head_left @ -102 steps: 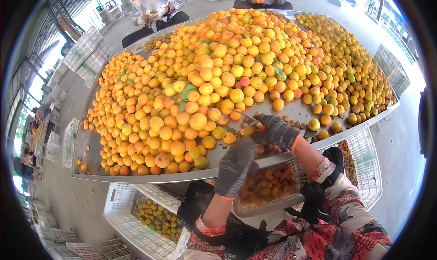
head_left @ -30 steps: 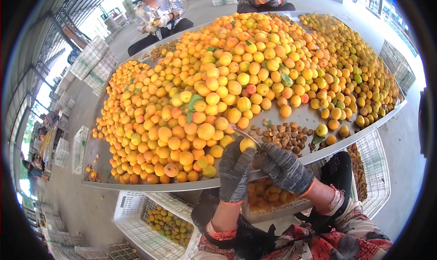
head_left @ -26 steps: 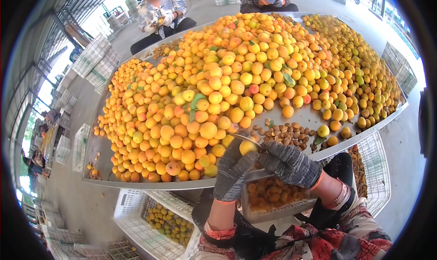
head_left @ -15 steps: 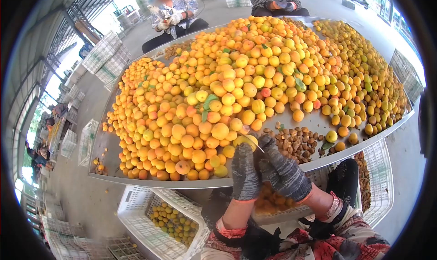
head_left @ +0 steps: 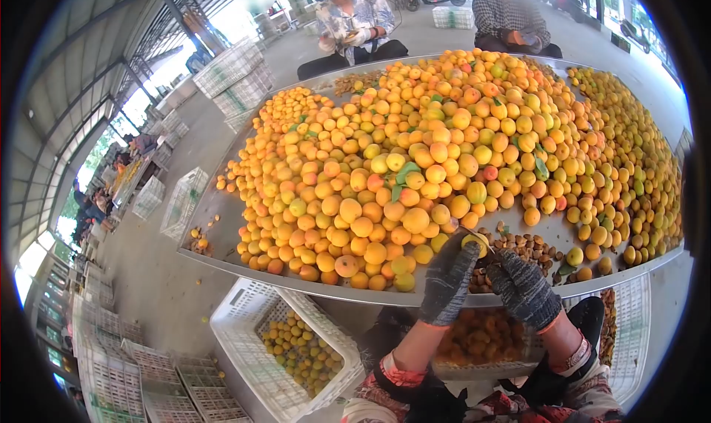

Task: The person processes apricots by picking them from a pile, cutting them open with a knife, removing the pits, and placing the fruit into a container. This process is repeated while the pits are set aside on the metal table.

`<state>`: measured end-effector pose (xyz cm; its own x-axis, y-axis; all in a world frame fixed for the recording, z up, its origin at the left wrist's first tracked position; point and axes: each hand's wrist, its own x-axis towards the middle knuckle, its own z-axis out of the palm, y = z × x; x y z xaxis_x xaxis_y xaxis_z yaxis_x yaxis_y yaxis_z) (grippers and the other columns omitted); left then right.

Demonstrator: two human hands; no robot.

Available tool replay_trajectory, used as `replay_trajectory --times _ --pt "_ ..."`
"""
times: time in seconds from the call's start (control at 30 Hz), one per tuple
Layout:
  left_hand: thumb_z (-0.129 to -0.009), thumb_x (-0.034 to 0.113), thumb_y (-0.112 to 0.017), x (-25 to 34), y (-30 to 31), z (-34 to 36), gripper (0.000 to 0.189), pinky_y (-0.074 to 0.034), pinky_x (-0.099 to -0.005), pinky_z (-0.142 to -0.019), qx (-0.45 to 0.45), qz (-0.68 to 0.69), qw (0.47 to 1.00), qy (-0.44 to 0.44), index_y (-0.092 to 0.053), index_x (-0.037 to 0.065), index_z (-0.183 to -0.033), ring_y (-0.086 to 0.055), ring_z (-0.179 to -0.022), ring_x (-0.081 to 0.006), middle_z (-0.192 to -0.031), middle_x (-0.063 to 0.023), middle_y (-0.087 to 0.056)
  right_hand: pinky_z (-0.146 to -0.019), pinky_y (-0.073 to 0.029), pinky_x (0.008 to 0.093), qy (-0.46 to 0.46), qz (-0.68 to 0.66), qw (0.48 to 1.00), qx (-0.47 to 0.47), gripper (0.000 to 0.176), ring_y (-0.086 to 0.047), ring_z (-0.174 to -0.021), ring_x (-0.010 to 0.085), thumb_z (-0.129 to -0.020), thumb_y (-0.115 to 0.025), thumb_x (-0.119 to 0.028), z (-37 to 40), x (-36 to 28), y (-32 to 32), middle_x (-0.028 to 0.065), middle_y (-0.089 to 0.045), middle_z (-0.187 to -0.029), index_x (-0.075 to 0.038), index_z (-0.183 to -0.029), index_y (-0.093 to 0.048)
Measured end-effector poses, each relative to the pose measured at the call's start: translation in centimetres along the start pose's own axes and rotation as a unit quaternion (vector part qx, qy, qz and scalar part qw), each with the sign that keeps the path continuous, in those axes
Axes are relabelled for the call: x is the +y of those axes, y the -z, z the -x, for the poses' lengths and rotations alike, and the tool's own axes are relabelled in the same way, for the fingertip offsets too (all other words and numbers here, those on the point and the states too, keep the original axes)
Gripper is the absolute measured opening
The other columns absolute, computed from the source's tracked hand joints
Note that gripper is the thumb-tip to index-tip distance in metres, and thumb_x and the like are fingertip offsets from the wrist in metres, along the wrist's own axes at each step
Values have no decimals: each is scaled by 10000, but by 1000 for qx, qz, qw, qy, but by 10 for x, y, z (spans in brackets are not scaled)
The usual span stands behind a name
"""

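Note:
In the head view, my left hand, in a dark grey knitted glove, is closed around a yellow-orange apricot at the near edge of the metal table. Close beside it on the right is my right hand, gloved alike, its fingers pinched on what looks like a thin curved metal blade against the fruit. The gloves hide most of this tool. Beyond both hands rises a large heap of apricots. Brown apricot pits lie in a pile just behind my right hand.
Below the table's edge stand a white crate with greenish-yellow apricots, a crate of orange apricot pieces under my hands, and another white crate at right. Two people sit across the table. Stacked crates stand at left.
The view has turned left and tilted up, so the table sits further right and lower. My hands have parted slightly, showing the apricot in the left one.

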<state>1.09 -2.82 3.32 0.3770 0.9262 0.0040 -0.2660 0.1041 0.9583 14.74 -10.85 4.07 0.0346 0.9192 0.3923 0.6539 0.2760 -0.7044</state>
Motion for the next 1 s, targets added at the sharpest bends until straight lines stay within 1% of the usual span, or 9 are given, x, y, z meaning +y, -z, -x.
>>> replay_trajectory --times 0.13,0.23,0.3,0.53,0.6,0.7,0.77,0.93,1.0 --pt "-861 144 -554 6 -7 2 205 -433 -261 -738 0 7 1000 -24 -561 4 -1010 -535 -826 -119 -912 -78 -593 -705 -477 302 -11 22 999 22 272 -601 -834 206 -833 -540 -21 3 10 -10 116 -612 -945 27 -1100 -513" --pt "-854 147 -564 7 -5 0 187 -435 -259 -709 -20 -6 999 -31 -562 7 -976 -532 -802 -111 -866 -75 -588 -734 -468 289 -39 -185 982 25 259 -581 -865 175 -843 -527 -15 10 9 -18 101 -602 -973 27 -1099 -515" --pt "-853 153 -566 1 -4 -3 181 -436 -259 -694 -25 -22 999 -34 -561 5 -957 -529 -788 -106 -845 -66 -582 -764 -456 271 -81 -57 995 -5 242 -555 -892 149 -856 -508 -2 1 5 -12 86 -584 -998 33 -1096 -514" --pt "-848 161 -579 -17 -11 -9 244 -433 -208 -693 41 96 994 28 -521 -8 -1014 -509 -805 -62 -877 -16 -561 -829 -429 241 -65 -130 989 35 261 -528 -947 126 -873 -477 7 -4 10 -28 96 -565 -1053 27 -1132 -497" --pt "-851 144 -577 -25 -12 -13 266 -436 -211 -701 73 26 992 -104 -504 -10 -1055 -510 -798 -60 -886 -10 -562 -834 -428 241 -84 -151 983 62 267 -529 -948 128 -877 -470 5 -2 11 -29 97 -564 -1056 26 -1143 -490" --pt "-851 136 -577 -14 -4 -11 278 -440 -222 -705 -39 28 998 -48 -502 -9 -1077 -519 -799 -72 -903 -15 -566 -818 -434 233 -26 -55 998 32 280 -533 -936 126 -880 -475 -8 -8 2 -14 90 -557 -1069 20 -1158 -484" --pt "-850 141 -580 -14 -2 -10 291 -443 -228 -707 -39 6 999 -37 -498 -1 -1091 -524 -812 -78 -929 -23 -569 -814 -438 235 -60 -48 997 -24 294 -534 -932 123 -867 -501 -11 -12 -9 -8 79 -556 -1070 19 -1159 -486" --pt "-849 177 -583 -24 -4 -5 281 -449 -255 -694 -30 -33 999 -27 -527 15 -1072 -545 -840 -98 -940 -48 -592 -743 -474 268 -52 -71 996 -2 304 -564 -872 140 -838 -552 -34 -7 1 -15 69 -574 -992 6 -1136 -505" --pt "-853 225 -579 -28 -2 -1 297 -440 -258 -669 -3 -108 974 -201 -546 16 -1061 -535 -840 -102 -937 -66 -594 -688 -490 299 -51 -92 993 -45 341 -581 -838 170 -827 -568 -60 -10 0 -6 69 -583 -933 -8 -1155 -487"
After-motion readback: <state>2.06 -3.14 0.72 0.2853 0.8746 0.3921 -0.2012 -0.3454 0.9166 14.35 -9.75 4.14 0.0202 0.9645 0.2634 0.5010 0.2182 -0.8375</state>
